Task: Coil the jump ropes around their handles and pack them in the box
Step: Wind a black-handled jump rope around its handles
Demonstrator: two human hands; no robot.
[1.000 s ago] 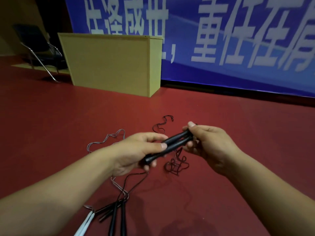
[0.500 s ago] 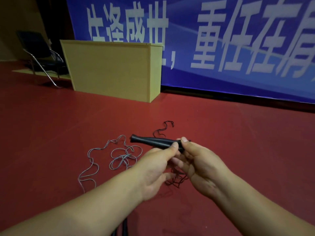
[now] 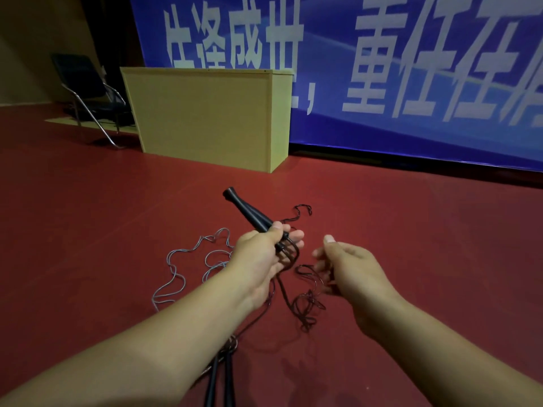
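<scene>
Black handles (image 3: 249,212), grey rope (image 3: 176,274), red floor (image 3: 88,230).

Left hand (image 3: 261,254) fist-closed around pair of black tapered plastic handles (image 3: 248,212), forearm extended; right hand (image 3: 351,270) loosely curled, empty, thumb raised.

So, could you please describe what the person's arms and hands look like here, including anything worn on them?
Both forearms are bare up to the frame's edge: no sleeves, gloves, watch, bracelets or rings are visible. The left hand and right hand show short, plain, unpainted nails on the fingers. No markings, tattoos or bandages can be seen in this dim view.
</scene>
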